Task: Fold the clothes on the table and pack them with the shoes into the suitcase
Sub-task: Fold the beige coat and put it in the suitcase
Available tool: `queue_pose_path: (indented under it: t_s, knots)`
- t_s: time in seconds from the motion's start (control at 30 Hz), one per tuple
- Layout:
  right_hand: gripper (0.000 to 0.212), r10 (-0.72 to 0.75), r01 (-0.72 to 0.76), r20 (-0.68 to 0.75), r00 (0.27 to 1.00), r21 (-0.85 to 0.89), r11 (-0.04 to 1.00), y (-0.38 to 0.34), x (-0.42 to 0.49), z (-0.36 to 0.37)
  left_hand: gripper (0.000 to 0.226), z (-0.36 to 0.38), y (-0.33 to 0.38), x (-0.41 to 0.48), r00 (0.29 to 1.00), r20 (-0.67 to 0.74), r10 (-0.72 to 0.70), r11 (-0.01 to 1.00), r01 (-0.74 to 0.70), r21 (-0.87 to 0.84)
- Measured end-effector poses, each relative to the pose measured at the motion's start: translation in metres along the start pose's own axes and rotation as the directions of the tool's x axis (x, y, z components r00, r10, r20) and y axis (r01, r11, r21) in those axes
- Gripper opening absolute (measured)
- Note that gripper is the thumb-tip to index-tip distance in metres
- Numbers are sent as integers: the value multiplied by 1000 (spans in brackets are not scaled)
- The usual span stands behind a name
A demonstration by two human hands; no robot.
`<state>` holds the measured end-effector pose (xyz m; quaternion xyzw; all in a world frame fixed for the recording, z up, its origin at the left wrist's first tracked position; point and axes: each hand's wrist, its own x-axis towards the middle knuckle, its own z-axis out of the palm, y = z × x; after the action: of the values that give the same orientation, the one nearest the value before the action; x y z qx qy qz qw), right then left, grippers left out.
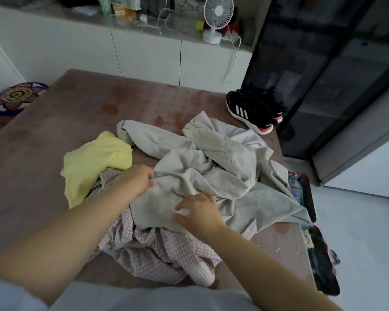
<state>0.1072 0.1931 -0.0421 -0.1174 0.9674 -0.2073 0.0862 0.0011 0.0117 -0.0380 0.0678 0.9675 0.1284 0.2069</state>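
Grey cloth is caught in both grips: your left hand (137, 179) pinches an edge of the crumpled pale grey jacket (211, 167), and your right hand (200, 212) nips a fold beside it. Its bulk trails rightward over the lilac checked shirt (157, 250), toward the dark open suitcase (321, 265) nearer your right hand.

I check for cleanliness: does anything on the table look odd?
Yes. The table cover has reddish blotches, like stains, at its far middle, and the shoes stand on it close to the grey jacket.
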Motion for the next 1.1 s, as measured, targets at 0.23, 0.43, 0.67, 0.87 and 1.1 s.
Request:
queue_pose_path:
  t_s: [0.23,0.43,0.67,0.87,1.1]
  knots:
    - [69,94,-94,7,996,55,994,-20,-5,2,24,-48,53,-20,982,-159,103,981,-127,-149]
    - [21,134,-68,-201,971,305,950,19,-19,-63,16,-96,101,-26,985,-146,94,943,-135,-304]
    - [13,469,-145,-362,805,647,749,101,-45,-135,24,-105,117,-1,966,-158,203,723,-257,-641]
    - [10,732,-197,-201,651,886,419,164,-46,-138,53,-74,121,18,925,-177,336,879,-376,-294]
    - [19,859,-368,-85,504,879,303,208,-43,-118,85,-54,136,46,922,-175,347,924,-368,-105]
